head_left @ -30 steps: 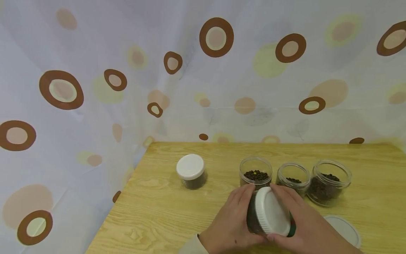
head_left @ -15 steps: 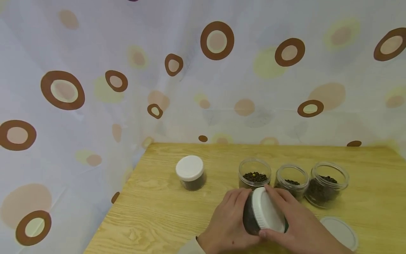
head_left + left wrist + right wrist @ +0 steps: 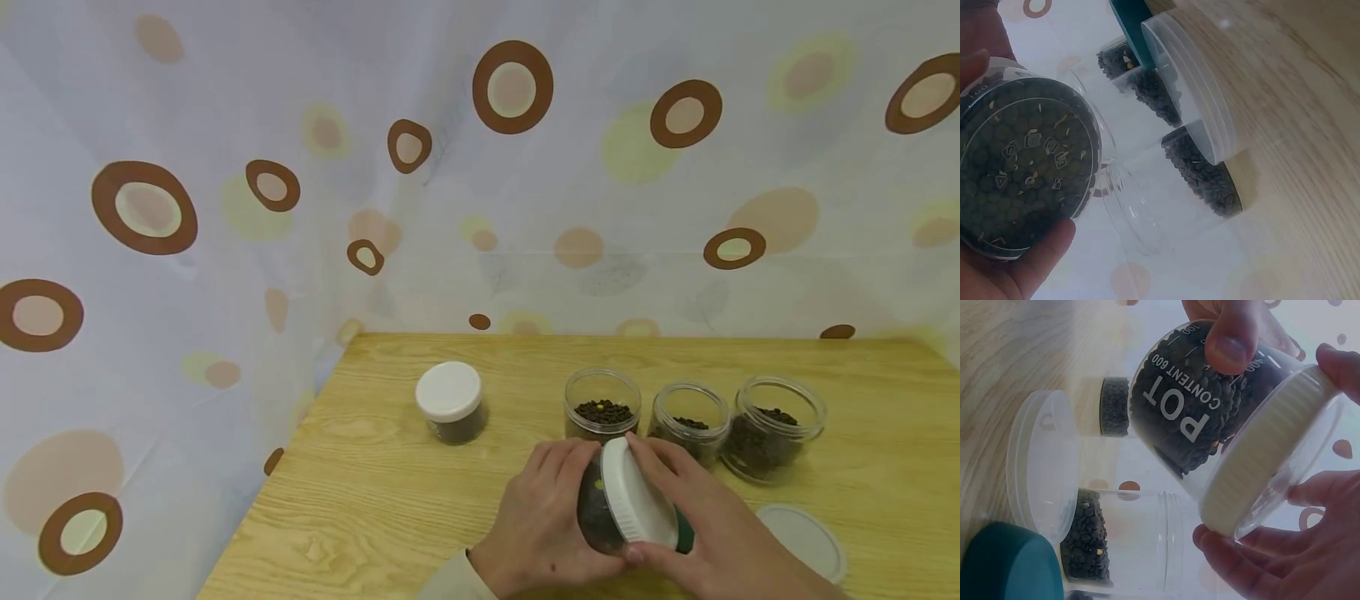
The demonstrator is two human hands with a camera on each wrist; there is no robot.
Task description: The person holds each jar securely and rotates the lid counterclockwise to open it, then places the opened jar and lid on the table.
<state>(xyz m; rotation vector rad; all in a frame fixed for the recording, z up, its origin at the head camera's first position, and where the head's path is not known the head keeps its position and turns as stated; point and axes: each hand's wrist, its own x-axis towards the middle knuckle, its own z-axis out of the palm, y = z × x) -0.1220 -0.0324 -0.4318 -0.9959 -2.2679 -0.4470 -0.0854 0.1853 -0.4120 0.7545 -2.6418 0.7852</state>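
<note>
My left hand (image 3: 547, 517) grips the clear body of a jar (image 3: 596, 512) filled with dark pellets, close over the table's front part. The jar lies tilted, its base (image 3: 1029, 169) facing the left wrist camera. White print reading POT (image 3: 1175, 409) shows on its side in the right wrist view. My right hand (image 3: 712, 521) holds the ribbed white screw lid (image 3: 641, 500) by its rim, thumb and fingers spread around it. The lid sits on the jar's mouth. Just behind the hands stand three lidless jars (image 3: 603, 429) partly filled with dark pellets.
A jar with a white lid (image 3: 450, 396) stands at the left on the wooden table (image 3: 360, 483). A loose pale lid (image 3: 802, 542) lies right of the hands. Something teal (image 3: 1010, 569) stands near it. A patterned curtain (image 3: 480, 208) hangs behind and along the left.
Both hands and the jar have shifted slightly left since a second ago. Little else differs; a yellow speck now shows on the jar's side.
</note>
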